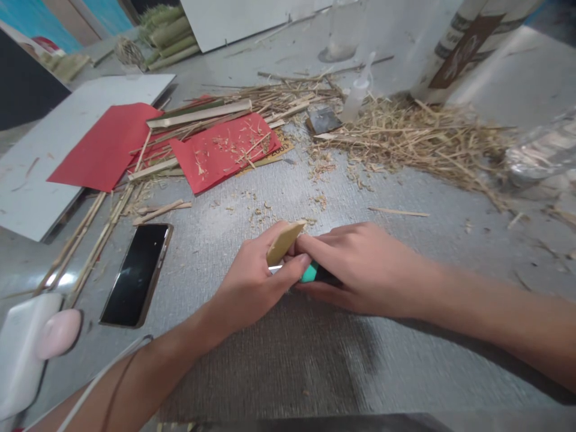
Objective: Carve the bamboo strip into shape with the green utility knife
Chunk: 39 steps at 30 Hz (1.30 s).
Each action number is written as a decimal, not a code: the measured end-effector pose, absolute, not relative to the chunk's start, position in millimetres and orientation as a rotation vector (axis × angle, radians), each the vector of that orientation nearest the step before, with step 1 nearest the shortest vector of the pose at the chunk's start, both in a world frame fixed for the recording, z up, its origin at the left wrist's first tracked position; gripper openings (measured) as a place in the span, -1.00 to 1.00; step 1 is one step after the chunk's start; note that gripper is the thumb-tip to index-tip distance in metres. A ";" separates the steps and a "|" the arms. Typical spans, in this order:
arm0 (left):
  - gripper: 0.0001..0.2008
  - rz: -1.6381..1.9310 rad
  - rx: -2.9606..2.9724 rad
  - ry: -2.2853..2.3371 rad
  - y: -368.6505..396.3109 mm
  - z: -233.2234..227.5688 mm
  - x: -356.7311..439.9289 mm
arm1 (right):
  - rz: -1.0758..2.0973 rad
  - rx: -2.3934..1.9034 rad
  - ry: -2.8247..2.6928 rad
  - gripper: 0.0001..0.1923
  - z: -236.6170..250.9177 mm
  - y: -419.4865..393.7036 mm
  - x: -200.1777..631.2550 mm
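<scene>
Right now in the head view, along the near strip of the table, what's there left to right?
White device with pink pad → phone → left hand → bamboo piece → green-handled tool → right hand.

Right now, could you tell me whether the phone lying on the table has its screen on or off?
Off, as far as shows: the phone lies flat, face up, its screen uniformly black with only a faint reflection.

Phone (136, 275) left of hands; paper sheets (222, 150) behind phone; straw pile (418, 141) far right of phone.
</scene>
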<state>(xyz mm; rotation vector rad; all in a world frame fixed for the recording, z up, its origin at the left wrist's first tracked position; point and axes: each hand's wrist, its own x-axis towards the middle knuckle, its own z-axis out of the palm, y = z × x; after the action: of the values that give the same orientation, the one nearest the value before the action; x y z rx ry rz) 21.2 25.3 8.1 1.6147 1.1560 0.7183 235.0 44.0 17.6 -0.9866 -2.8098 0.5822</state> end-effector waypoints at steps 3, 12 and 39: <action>-0.86 0.722 1.604 1.152 25.0 8.1 21.4 | 0.566 -0.976 -2.811 -0.80 16.3 43.7 235.5; -0.80 0.719 1.577 1.162 24.1 5.3 18.5 | 0.566 -0.988 -2.814 -0.83 18.3 44.8 233.2; -0.77 0.709 1.609 1.205 24.5 7.6 18.6 | 0.536 -1.024 -2.794 -0.82 14.0 45.2 231.2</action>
<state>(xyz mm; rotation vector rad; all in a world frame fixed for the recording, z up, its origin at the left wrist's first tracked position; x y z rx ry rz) 18.6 24.5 7.6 1.6092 1.2054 0.7087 231.2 45.2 14.0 -1.0236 -2.7945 0.5356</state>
